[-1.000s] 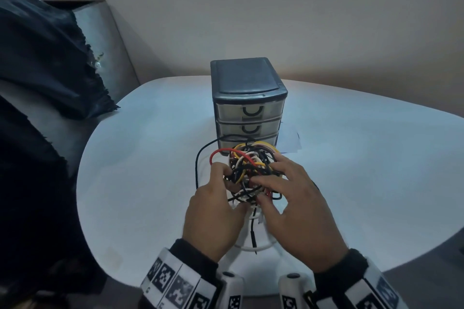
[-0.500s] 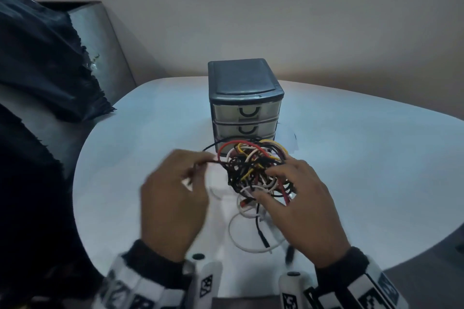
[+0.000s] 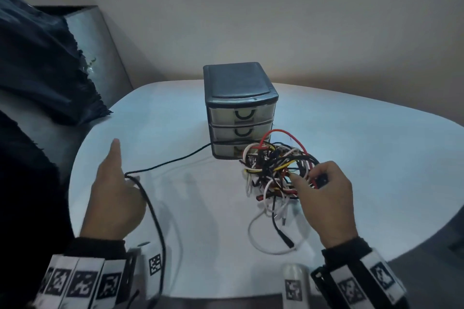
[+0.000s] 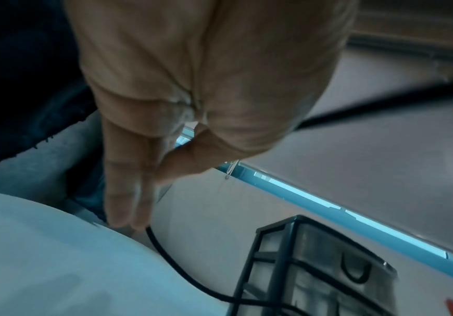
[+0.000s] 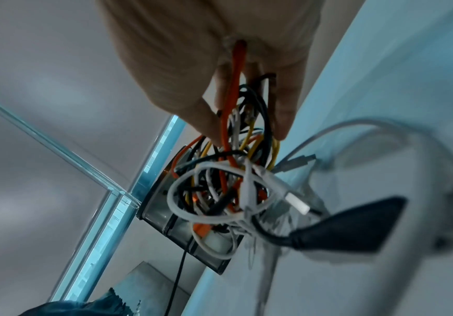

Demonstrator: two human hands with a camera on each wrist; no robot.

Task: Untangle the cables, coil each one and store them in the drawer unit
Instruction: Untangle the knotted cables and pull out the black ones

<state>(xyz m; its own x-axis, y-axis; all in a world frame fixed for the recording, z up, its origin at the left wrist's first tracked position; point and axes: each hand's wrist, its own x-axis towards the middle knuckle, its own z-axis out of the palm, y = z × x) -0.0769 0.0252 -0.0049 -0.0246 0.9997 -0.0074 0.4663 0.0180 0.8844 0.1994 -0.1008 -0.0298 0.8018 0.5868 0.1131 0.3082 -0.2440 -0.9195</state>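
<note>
A tangle of red, yellow, white and black cables [image 3: 275,168] [image 5: 228,183] hangs just in front of the dark three-drawer unit [image 3: 238,108] [image 4: 314,267], whose drawers are all closed. My right hand [image 3: 324,195] [image 5: 249,128] grips the tangle from the right, a red cable running through its palm. A white loop [image 3: 263,246] and a black plug [image 3: 283,236] [image 5: 355,231] trail onto the table. My left hand [image 3: 113,190] [image 4: 128,192], index finger out, holds a long black cable [image 3: 175,160] [image 4: 182,275] drawn left from the tangle.
The round white table [image 3: 200,208] ends close to my wrists and curves off at left and right. A dark fringed cloth [image 3: 37,63] and a grey panel [image 3: 100,52] stand beyond the left edge. A wall rises behind the drawer unit.
My left hand has moved left and drawn the black cable far out of the tangle. My right hand has carried the tangle to the right.
</note>
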